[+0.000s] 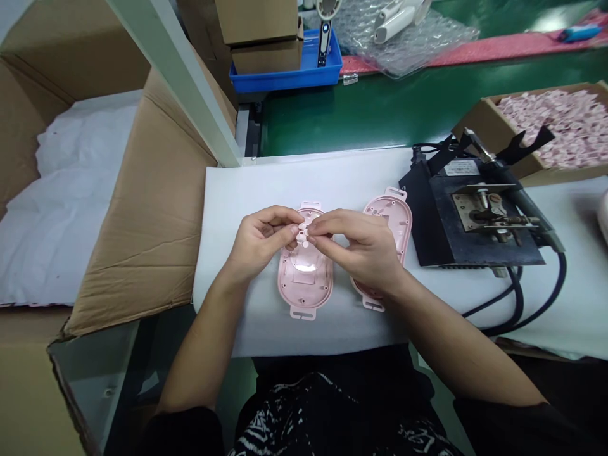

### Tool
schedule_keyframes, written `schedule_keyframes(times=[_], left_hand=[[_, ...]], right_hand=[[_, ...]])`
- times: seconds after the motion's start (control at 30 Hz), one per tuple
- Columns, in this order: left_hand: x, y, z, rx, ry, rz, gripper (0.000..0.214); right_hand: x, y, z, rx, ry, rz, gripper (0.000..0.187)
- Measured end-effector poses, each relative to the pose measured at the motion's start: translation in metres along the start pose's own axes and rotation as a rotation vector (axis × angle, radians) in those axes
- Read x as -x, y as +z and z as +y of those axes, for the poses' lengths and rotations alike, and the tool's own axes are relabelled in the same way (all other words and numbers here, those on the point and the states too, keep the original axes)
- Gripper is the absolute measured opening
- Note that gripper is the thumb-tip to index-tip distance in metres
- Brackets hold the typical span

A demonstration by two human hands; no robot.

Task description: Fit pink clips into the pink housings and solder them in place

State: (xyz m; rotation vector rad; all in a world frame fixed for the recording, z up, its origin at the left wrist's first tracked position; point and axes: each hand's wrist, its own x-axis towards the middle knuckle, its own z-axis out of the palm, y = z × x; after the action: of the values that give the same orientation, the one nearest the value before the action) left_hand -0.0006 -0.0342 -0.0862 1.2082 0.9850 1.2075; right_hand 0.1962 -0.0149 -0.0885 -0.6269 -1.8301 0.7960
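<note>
Both my hands meet over a pink oval plastic shell point(305, 288) that lies on the white work cloth. Between their fingertips is a small pale pink plastic part point(303, 235) with rounded lobes. My left hand point(260, 242) pinches its left side with thumb and forefinger. From the right, my right hand point(358, 244) pinches the same part; its exact shape is partly hidden by the fingers. A second pink oval shell point(398, 221) lies to the right, partly covered by my right hand and wrist. Both shells show their inner sides, with small posts and slotted end tabs.
A black metal device point(475, 215) with cables stands at the right, before a carton of small pink parts point(560, 123). On the left is a large cardboard box point(142, 190) with white sheets. A blue tray point(285, 81) holds boxes and a handheld device point(325, 38).
</note>
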Motion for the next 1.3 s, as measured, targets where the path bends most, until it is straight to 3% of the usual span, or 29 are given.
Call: schedule_keyframes(times=[0.27, 0.4, 0.8, 1.07, 1.3], left_hand=[[0.000, 0.001, -0.002, 0.036, -0.048, 0.021, 0.018], [-0.001, 0.001, -0.002, 0.029, -0.045, 0.051, 0.017], [-0.001, 0.008, 0.005, -0.102, -0.042, 0.143, 0.011], [0.002, 0.008, 0.005, -0.069, -0.069, 0.029, 0.021], [0.002, 0.006, 0.005, -0.059, -0.103, -0.014, 0.018]], right_hand=[[-0.001, -0.001, -0.001, 0.016, 0.045, -0.059, 0.010], [-0.002, 0.000, -0.001, 0.035, -0.021, -0.087, 0.020], [0.000, 0.004, 0.006, 0.184, -0.253, -0.010, 0.012], [0.001, 0.004, 0.009, 0.216, -0.214, -0.095, 0.019], [0.001, 0.003, 0.011, 0.276, -0.342, -0.091, 0.016]])
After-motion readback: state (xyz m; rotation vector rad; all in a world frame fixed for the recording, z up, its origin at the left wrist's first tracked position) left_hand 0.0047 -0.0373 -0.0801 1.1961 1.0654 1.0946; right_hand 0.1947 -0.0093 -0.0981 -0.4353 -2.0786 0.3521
